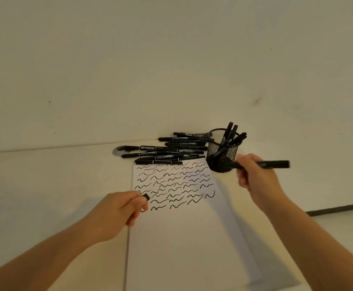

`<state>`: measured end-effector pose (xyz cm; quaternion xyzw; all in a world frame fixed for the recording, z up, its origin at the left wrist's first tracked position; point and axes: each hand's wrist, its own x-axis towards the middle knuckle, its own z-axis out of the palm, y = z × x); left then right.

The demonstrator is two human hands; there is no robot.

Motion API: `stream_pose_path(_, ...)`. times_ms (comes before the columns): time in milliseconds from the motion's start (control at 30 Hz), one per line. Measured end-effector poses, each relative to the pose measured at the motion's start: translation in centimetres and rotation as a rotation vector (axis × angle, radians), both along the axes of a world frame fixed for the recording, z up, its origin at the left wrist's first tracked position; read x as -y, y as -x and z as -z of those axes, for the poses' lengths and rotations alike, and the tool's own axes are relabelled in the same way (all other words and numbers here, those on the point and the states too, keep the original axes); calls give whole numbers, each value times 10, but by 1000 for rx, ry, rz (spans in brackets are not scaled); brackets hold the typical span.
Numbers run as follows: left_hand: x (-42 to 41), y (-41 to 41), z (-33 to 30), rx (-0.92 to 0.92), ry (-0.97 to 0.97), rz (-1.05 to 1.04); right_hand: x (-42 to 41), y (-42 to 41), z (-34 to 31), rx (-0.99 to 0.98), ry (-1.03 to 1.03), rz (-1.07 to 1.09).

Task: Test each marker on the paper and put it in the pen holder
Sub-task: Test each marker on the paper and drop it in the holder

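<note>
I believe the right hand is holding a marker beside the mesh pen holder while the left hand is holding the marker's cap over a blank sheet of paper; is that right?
Not quite: the paper is not blank. The head view shows rows of black squiggles across its far half. The rest stands: the right hand holds a marker beside the mesh pen holder, and the left hand pinches the cap over the sheet.
</note>
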<state>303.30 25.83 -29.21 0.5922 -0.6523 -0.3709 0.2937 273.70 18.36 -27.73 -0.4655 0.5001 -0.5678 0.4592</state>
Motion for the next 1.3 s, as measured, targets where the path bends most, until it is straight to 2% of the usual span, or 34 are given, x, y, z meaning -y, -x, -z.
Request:
stream_pose_path(67, 8, 16, 3, 134, 121, 51, 3, -14, 9, -140, -63, -75)
stream_pose_path(133, 15, 32, 9, 213, 203, 72, 7, -25, 17, -146, -120, -152)
stream_pose_path(200, 19, 45, 14, 174, 253, 43, 11, -31, 24, -102, -100, -108)
stream_pose_path(367, 26, 52, 30, 91, 252, -34, 11, -26, 46, -270, -21, 145)
stream_pose_path(600, 28, 50, 36, 117, 252, 5, 11, -30, 48, -528, 42, -31)
stream_pose_path(767, 28, 49, 37, 113, 248, 11, 12, -24, 52, -505, 31, 50)
stream_pose_path(900, 28, 50, 37, 119, 249, 8, 9, -18, 50, -570, 72, 191)
stream_pose_path(1000, 27, 49, 36, 97, 247, 14, 6, -18, 41, -443, 134, 330)
stream_pose_path(1067, 26, 49, 35, 80, 251, 16, 5, -22, 33, -291, 106, 321)
stream_pose_path(1133, 26, 48, 34, 59, 266, 8, 3, -33, 26, -110, 19, 193)
stream_pose_path(1233, 26, 48, 35, 12, 270, -7, 2, -57, 19, 265, -142, -59)
stream_pose_path(1300, 27, 48, 35, -8, 272, -11, 1, -73, 15, 377, -205, -145)
